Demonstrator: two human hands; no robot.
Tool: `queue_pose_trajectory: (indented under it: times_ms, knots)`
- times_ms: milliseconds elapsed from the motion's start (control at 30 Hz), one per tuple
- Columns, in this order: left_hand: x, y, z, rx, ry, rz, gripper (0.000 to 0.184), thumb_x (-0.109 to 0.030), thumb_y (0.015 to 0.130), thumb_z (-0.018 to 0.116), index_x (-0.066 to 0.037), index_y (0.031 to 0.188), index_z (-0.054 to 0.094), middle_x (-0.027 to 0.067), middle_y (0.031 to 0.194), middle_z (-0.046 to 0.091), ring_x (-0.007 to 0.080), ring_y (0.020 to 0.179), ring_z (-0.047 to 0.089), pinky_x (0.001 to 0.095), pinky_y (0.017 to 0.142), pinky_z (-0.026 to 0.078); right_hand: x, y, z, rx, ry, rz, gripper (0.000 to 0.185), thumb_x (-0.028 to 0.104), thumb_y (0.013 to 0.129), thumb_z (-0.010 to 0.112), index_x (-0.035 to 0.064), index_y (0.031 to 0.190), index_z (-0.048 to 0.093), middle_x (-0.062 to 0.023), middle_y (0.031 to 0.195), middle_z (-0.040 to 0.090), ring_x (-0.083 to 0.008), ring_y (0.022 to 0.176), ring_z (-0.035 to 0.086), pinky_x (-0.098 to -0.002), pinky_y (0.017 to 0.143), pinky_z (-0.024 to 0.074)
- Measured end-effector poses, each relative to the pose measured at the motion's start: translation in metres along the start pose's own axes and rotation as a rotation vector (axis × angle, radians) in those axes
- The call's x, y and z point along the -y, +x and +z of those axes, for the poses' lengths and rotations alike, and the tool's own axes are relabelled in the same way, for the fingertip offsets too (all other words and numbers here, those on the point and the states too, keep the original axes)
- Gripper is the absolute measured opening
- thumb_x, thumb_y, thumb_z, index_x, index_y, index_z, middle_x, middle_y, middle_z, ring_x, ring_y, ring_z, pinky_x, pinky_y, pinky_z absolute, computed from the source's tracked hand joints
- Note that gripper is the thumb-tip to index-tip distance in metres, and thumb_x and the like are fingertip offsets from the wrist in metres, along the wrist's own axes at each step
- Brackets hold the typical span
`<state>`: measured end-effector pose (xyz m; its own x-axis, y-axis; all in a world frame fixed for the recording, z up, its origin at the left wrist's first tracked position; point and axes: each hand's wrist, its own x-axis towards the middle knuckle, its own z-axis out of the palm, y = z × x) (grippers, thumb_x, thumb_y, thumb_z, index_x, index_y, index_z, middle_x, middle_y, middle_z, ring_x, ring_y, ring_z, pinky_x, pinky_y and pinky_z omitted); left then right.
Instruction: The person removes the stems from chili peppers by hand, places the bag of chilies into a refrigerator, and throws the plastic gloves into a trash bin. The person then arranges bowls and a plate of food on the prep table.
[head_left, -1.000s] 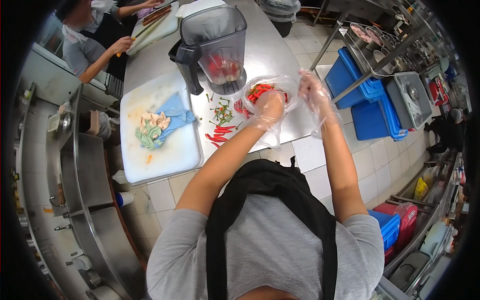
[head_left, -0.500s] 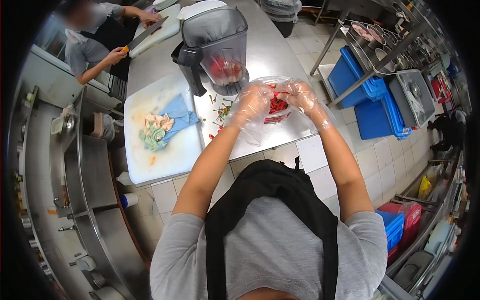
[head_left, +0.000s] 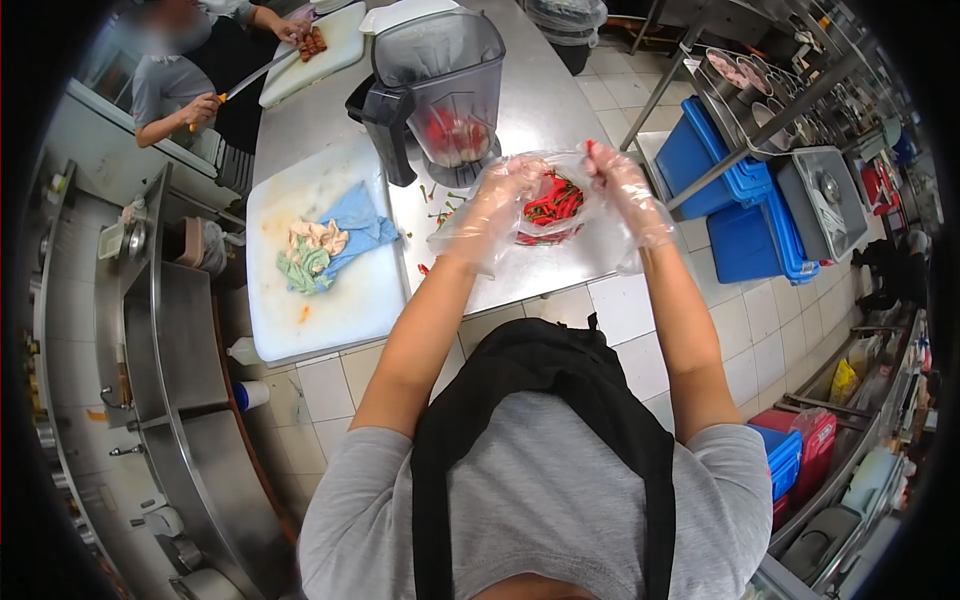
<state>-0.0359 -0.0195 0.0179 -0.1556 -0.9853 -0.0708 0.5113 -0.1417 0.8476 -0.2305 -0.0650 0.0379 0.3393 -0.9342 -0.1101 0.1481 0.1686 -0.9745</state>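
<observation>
Both hands wear clear plastic gloves and are at the rim of a clear plastic bag point(head_left: 582, 232) of red chilies point(head_left: 555, 198) on the steel table. My left hand point(head_left: 515, 180) is closed on the bag's left edge. On the bag's right side, my right hand point(head_left: 615, 177) is closed too, with a small red piece, apparently chili, at its fingertips. Just beyond my left hand stands a blender jar point(head_left: 450, 95) with red and pale pieces inside. Green chili stems point(head_left: 443, 213) lie beside my left hand, partly hidden by it.
A white cutting board point(head_left: 335, 325) with blue, beige and green cloths point(head_left: 355, 225) is at the left. Across the table, a co-worker holds a knife point(head_left: 250, 80) at another board point(head_left: 340, 50). Blue bins point(head_left: 740, 245) stand under a rack at the right.
My left hand moved from over the chilies to the bag's left edge. My hands came together, then spread apart, opening the bag. The co-worker's knife moved.
</observation>
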Motion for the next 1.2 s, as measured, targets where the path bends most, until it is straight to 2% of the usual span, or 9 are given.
queue_pose_trajectory:
  times_ms: [200, 300, 433, 533, 633, 733, 900, 1067, 1200]
  knots:
    - [-0.012, -0.005, -0.013, 0.05, 0.131, -0.013, 0.017, -0.017, 0.087, 0.062, -0.002, 0.094, 0.06, -0.0034, 0.068, 0.051, 0.006, 0.06, 0.042, 0.0181, 0.057, 0.033, 0.005, 0.009, -0.014, 0.112, -0.17, 0.064, 0.035, 0.044, 0.088, 0.058, 0.0091, 0.082, 0.06, 0.0054, 0.064, 0.047, -0.0058, 0.06, 0.042, -0.0237, 0.057, 0.037]
    - [-0.028, -0.016, -0.018, 0.034, 0.253, 0.032, 0.016, -0.018, 0.087, 0.062, -0.003, 0.092, 0.061, -0.0031, 0.07, 0.053, 0.0057, 0.061, 0.044, 0.0182, 0.057, 0.034, -0.013, 0.016, -0.003, 0.065, -1.077, -0.188, 0.028, 0.032, 0.078, 0.065, 0.0033, 0.079, 0.067, -0.0143, 0.08, 0.067, -0.0255, 0.081, 0.065, -0.0353, 0.071, 0.049]
    - [-0.062, -0.044, -0.029, -0.119, 0.412, 0.071, 0.017, -0.018, 0.086, 0.063, -0.002, 0.092, 0.064, -0.0009, 0.077, 0.06, 0.0061, 0.066, 0.05, 0.0201, 0.059, 0.038, -0.038, 0.028, -0.013, 0.086, -1.7, -0.327, 0.016, 0.015, 0.069, 0.062, 0.0074, 0.082, 0.068, -0.0154, 0.079, 0.065, -0.0323, 0.076, 0.064, -0.0407, 0.069, 0.0516]
    - [-0.063, -0.058, -0.064, -0.148, 0.704, 0.123, 0.02, -0.022, 0.084, 0.065, -0.003, 0.089, 0.068, 0.0041, 0.08, 0.066, 0.0144, 0.07, 0.059, 0.0273, 0.065, 0.045, -0.031, 0.024, -0.016, 0.164, -1.651, -0.48, 0.015, 0.016, 0.07, 0.063, 0.0097, 0.083, 0.068, -0.0144, 0.078, 0.065, -0.0322, 0.077, 0.063, -0.0402, 0.069, 0.0511]
    - [-0.042, -0.069, -0.09, -0.234, 1.602, 0.295, 0.021, -0.029, 0.078, 0.065, -0.009, 0.084, 0.071, 0.0139, 0.084, 0.066, 0.031, 0.08, 0.062, 0.0383, 0.074, 0.047, -0.025, 0.024, -0.017, 0.221, -1.523, -0.469, 0.019, 0.017, 0.07, 0.064, 0.011, 0.088, 0.068, -0.0149, 0.079, 0.065, -0.0326, 0.079, 0.062, -0.0405, 0.07, 0.0498]
    - [-0.022, -0.064, -0.106, -0.273, 1.557, 0.066, 0.017, -0.025, 0.074, 0.069, -0.01, 0.083, 0.072, 0.0136, 0.089, 0.066, 0.0319, 0.085, 0.061, 0.039, 0.077, 0.048, -0.021, 0.025, -0.015, 0.219, -1.347, -0.373, 0.02, 0.017, 0.072, 0.064, 0.0111, 0.091, 0.067, -0.0155, 0.079, 0.064, -0.0326, 0.077, 0.062, -0.04, 0.069, 0.0488]
    - [-0.013, -0.068, -0.102, -0.287, 1.676, 0.34, 0.026, -0.025, 0.074, 0.066, -0.012, 0.096, 0.069, 0.0109, 0.097, 0.065, 0.0282, 0.092, 0.06, 0.0374, 0.081, 0.047, -0.029, 0.03, -0.024, 0.164, -1.026, -0.281, 0.02, 0.016, 0.075, 0.064, 0.008, 0.094, 0.066, -0.0153, 0.076, 0.064, -0.0274, 0.069, 0.062, -0.0358, 0.065, 0.0479]
    - [-0.023, -0.06, -0.079, -0.381, 1.774, 0.702, 0.012, -0.016, 0.074, 0.059, -0.008, 0.081, 0.064, 0.0091, 0.087, 0.064, 0.028, 0.083, 0.059, 0.0383, 0.073, 0.046, -0.008, 0.022, -0.019, 0.078, -1.003, -0.314, 0.021, 0.016, 0.075, 0.068, 0.0031, 0.092, 0.067, -0.0151, 0.074, 0.063, -0.0183, 0.063, 0.06, -0.0307, 0.061, 0.0469]
    - [-0.034, -0.058, -0.053, -0.336, 1.782, 0.549, 0.014, -0.018, 0.076, 0.058, -0.012, 0.085, 0.067, 0.0089, 0.083, 0.064, 0.0298, 0.075, 0.06, 0.0404, 0.069, 0.047, -0.011, 0.026, -0.019, 0.044, -0.911, -0.207, 0.022, 0.019, 0.074, 0.07, 0.004, 0.09, 0.068, -0.015, 0.076, 0.064, -0.0213, 0.067, 0.062, -0.0327, 0.064, 0.0477]
